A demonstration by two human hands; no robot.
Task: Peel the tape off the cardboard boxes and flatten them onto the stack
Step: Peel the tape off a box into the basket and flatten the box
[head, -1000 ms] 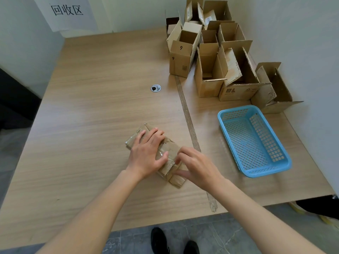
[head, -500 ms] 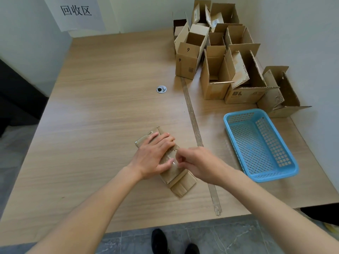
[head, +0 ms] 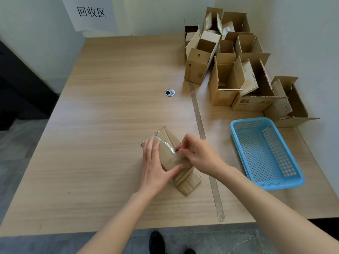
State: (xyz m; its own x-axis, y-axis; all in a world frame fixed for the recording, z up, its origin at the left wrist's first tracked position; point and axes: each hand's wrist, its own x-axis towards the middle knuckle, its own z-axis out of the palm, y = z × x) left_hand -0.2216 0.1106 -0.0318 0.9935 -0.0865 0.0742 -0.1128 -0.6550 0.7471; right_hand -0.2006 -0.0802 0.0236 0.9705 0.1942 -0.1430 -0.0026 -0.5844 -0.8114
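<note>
A: Why is the left hand (head: pixel 156 165) laid flat, fingers straight, on the flattened box (head: pixel 169 158)?

B: I'd say to pin it to the worktop (head: pixel 110 110) while the right hand (head: pixel 197 154) pinches the clear tape (head: pixel 166 146) and pulls. The box lies near the front edge, about 6 o'clock.

A: Room to move?

B: Bare worktop from 9 to 12 o'clock. The blue basket (head: pixel 293 177) sits at 3 o'clock, the open boxes (head: pixel 225 70) at 1 o'clock, well apart.
</note>
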